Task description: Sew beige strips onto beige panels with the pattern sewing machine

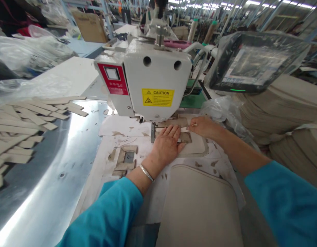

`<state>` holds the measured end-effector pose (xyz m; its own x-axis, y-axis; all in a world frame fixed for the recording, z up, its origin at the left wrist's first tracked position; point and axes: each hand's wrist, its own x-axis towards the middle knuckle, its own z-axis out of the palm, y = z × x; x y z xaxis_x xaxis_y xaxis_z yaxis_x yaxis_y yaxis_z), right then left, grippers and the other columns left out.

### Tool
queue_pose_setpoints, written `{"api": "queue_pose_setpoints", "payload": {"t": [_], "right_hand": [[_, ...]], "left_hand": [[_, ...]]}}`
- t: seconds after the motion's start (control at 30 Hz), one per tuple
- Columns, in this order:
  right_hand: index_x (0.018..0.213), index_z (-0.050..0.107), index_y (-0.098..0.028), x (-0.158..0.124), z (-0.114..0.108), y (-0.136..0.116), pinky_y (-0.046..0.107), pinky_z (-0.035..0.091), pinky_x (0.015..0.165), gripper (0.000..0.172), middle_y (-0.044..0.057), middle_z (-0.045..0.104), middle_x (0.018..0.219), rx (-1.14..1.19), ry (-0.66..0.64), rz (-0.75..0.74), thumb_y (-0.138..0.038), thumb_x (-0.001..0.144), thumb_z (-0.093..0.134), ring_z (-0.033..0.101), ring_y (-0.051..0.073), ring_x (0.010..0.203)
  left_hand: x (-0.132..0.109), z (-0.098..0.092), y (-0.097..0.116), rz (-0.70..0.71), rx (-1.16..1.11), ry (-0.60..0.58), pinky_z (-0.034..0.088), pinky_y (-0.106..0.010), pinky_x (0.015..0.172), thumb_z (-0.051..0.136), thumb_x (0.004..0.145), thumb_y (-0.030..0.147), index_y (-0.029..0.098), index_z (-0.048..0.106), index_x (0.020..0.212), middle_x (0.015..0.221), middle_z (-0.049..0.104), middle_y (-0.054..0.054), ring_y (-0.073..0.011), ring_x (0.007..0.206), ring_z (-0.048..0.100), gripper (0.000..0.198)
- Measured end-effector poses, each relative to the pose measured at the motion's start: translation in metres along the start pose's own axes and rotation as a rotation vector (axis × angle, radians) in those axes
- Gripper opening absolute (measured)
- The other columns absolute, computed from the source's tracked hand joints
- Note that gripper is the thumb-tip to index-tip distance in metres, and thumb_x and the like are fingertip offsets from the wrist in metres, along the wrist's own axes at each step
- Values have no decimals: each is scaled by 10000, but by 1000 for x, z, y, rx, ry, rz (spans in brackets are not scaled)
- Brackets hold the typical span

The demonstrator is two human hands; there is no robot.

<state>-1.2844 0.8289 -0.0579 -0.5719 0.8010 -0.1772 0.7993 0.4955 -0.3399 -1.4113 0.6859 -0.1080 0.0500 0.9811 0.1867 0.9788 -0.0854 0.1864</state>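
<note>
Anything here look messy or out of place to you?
Nothing broken, only untidy: beige scraps dot the white worktop near the left hand, flat on a fabric panel, and the right hand, pinching a pale strip. Cut strips sprawl loosely at left; the screen is wrapped in crinkled plastic.

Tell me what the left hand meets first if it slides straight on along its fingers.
Likely the sewing machine head, just beyond the fingertips of the left hand; depth is unclear.
</note>
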Motion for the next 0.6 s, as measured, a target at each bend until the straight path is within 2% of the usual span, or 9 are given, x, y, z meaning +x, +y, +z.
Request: {"api": "queue_pose_setpoints", "payload": {"t": [0.07, 0.17, 0.27, 0.4, 0.6], "right_hand": [[568, 531, -194, -3, -6, -3, 260, 437, 602, 289, -14, 522, 518, 97, 11, 61, -210, 789, 716, 571, 151, 605], [595, 541, -174, -5, -5, 0, 224, 493, 584, 280, -2, 572, 536, 581, -126, 237, -108, 837, 666, 565, 112, 555], [639, 560, -142, -4, 4, 11, 184, 528, 568, 240, -1, 586, 571, 943, -202, 300, -55, 832, 673, 556, 77, 534], [652, 566, -130, -2, 14, 21, 165, 533, 521, 231, -3, 592, 579, 1135, -183, 365, -48, 788, 733, 559, 70, 509], [669, 575, -130, -4, 20, 18, 148, 514, 470, 229, -10, 589, 549, 1201, -112, 403, 16, 832, 641, 541, 60, 471]], "left_hand": [[0, 0, 0, 3, 4, 9, 307, -455, 1202, 430, 973, 456, 85, 417, 1446, 1537, 427, -123, -292, 1434, 372, 601], [-1, -1, 0, 3, 9, 3, 307, -449, 1199, 429, 975, 449, 85, 415, 1447, 1535, 430, -126, -292, 1434, 371, 596], [-1, -1, 0, 5, 21, -8, 301, -451, 1201, 428, 977, 439, 89, 406, 1453, 1543, 416, -127, -291, 1439, 362, 591], [-1, 2, -1, 4, 23, 0, 297, -451, 1204, 430, 975, 431, 92, 396, 1460, 1549, 407, -123, -288, 1446, 350, 593], [0, 3, -1, 10, 13, 12, 297, -459, 1201, 433, 974, 425, 82, 405, 1454, 1539, 422, -131, -297, 1437, 363, 591]]}}
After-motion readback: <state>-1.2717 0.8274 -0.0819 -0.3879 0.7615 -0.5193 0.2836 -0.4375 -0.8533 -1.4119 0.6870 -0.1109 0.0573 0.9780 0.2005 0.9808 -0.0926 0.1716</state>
